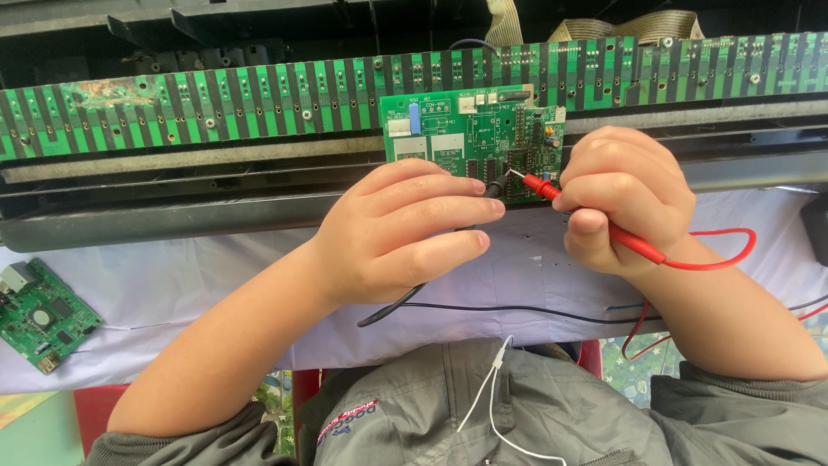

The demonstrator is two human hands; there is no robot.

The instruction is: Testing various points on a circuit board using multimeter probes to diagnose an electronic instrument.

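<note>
Left hand (392, 233) fingers grip a black test probe (496, 186); right hand (623, 197) fingers grip a red test probe (542, 185). Both tips touch the small green circuit board (457, 142) just beyond the fingers, on the white-covered surface (172, 285).

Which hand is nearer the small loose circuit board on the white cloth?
Left. The left hand is mid-table holding the black probe, with the loose circuit board far left; the right hand is farther right.

White counter (216, 285) lies open left of the hands; leads (517, 309) cross the near side, long board (216, 99) walls the back.
</note>
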